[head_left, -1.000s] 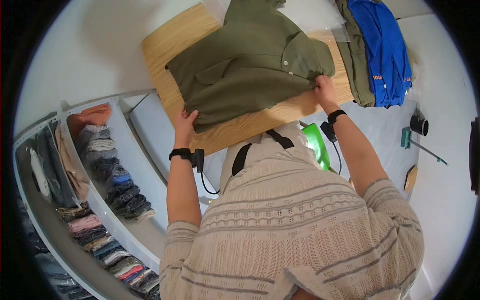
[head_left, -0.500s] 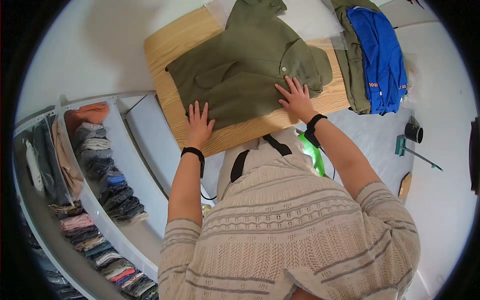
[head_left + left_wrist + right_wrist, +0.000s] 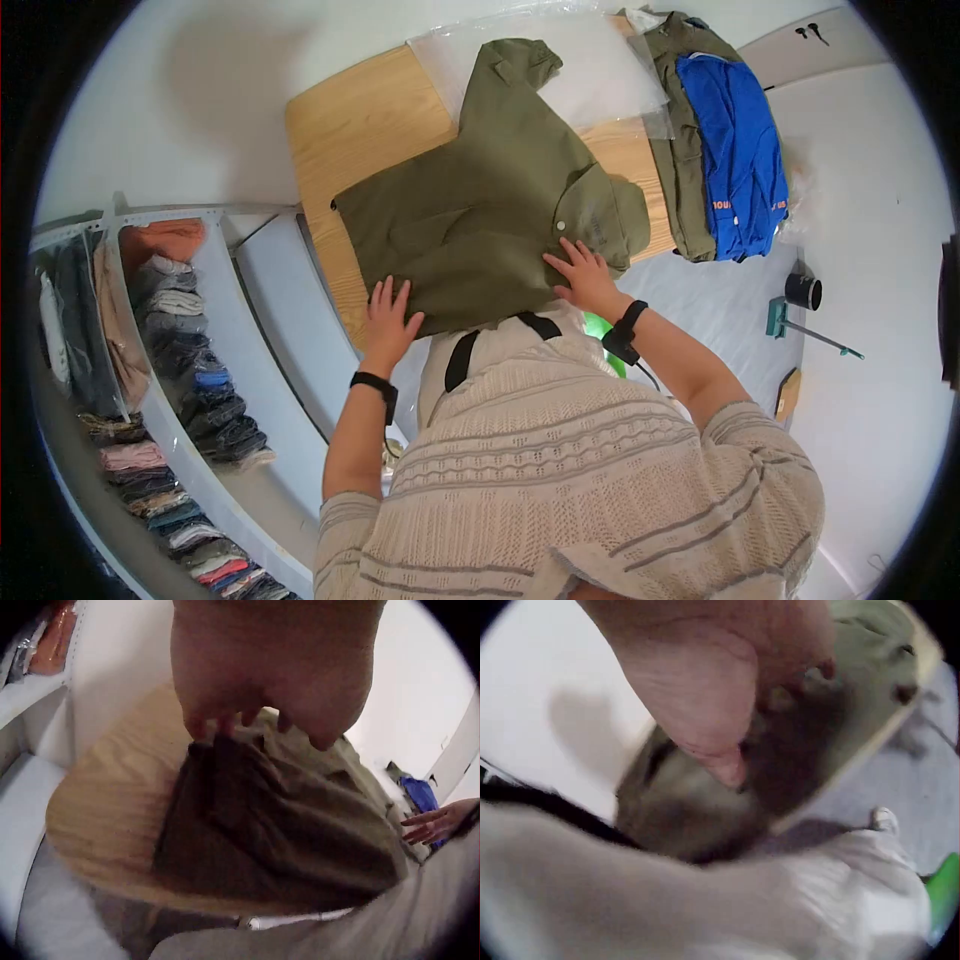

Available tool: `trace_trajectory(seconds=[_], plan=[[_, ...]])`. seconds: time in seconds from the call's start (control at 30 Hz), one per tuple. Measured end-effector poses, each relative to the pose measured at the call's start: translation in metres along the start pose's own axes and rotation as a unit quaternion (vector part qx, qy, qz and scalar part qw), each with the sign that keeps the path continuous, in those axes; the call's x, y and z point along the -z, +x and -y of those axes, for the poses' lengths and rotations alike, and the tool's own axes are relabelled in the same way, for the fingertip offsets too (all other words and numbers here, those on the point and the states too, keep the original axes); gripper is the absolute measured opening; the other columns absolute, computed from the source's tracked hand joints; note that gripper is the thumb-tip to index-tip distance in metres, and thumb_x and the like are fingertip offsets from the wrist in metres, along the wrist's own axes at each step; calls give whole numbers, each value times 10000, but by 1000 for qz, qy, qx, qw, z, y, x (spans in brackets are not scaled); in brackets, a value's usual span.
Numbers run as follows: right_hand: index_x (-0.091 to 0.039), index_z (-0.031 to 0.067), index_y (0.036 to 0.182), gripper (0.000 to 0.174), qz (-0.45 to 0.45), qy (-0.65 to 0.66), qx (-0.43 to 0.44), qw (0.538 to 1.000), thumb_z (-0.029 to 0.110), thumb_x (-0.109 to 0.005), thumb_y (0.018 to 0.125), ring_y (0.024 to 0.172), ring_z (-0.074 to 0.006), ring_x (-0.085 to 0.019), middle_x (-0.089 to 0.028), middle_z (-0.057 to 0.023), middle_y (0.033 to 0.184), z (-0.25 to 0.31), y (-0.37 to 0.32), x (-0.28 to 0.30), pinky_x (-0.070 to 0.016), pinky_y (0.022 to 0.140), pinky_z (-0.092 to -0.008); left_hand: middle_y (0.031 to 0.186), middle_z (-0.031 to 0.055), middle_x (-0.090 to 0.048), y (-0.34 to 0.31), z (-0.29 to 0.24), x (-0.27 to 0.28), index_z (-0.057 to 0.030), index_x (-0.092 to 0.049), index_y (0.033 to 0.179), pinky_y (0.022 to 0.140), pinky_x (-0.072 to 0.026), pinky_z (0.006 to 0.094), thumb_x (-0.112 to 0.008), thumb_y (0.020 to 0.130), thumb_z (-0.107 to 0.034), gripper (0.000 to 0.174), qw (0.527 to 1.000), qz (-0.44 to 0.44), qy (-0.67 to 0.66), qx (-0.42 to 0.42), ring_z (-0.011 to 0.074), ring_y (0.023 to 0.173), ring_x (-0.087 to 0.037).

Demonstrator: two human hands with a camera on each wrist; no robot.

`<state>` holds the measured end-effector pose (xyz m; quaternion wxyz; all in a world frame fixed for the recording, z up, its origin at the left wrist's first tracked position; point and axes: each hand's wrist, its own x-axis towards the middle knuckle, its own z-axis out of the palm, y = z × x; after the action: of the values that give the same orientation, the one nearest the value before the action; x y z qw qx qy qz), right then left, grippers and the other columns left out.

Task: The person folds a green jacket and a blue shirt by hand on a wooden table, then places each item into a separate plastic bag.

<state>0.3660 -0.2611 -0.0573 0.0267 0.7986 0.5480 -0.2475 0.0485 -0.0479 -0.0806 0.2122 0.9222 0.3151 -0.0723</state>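
Left hand [image 3: 388, 325], right hand [image 3: 588, 278] spread on the olive garment [image 3: 455, 235]!
Fingers straight, gripping nothing; uneven pressure could bunch that garment between them.

A beige openwork knit top [image 3: 560, 450] with grey stripes, pale trousers [image 3: 496, 348], two black straps [image 3: 460, 362], black wristbands [image 3: 376, 386].

Count: one left hand [image 3: 388, 327], one right hand [image 3: 592, 284], two black wristbands [image 3: 377, 383], one spread olive garment [image 3: 450, 240], one wooden table [image 3: 370, 110], one blue garment [image 3: 738, 150], one black cylinder [image 3: 803, 291]. Shelved clothing [image 3: 205, 400] overlaps; pieces cannot be counted.
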Motion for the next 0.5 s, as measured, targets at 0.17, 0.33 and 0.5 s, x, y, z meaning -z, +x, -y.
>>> trace_trajectory(seconds=[0.17,0.33,0.5], plan=[[-447,55,1268,541,21,224,-1,974,388,-539,852,1079,-369,-530,-555,-210,1170,-36,88,85,-420,916,-428,1323,223,-397,31,36,50,-76,-401,1313,1002,-333,406,-488,894,-193,444,944,-40,-308,110,363,1209,-401],[-537,-24,1117,488,-99,186,-1,978,357,-584,815,962,-299,-589,-614,-171,1047,-56,228,163,-459,823,-364,1241,162,-511,88,88,70,-47,-422,1293,915,-425,358,-505,896,-133,415,947,-65,-299,94,271,1112,-519],[-517,-46,1169,634,-237,234,-104,937,417,-638,753,1072,-339,-545,-576,-213,1135,-60,323,151,-434,908,-393,1190,219,-524,143,82,87,-13,-441,1254,961,-381,389,-521,870,-130,410,969,-115,-199,87,360,1129,-487]])
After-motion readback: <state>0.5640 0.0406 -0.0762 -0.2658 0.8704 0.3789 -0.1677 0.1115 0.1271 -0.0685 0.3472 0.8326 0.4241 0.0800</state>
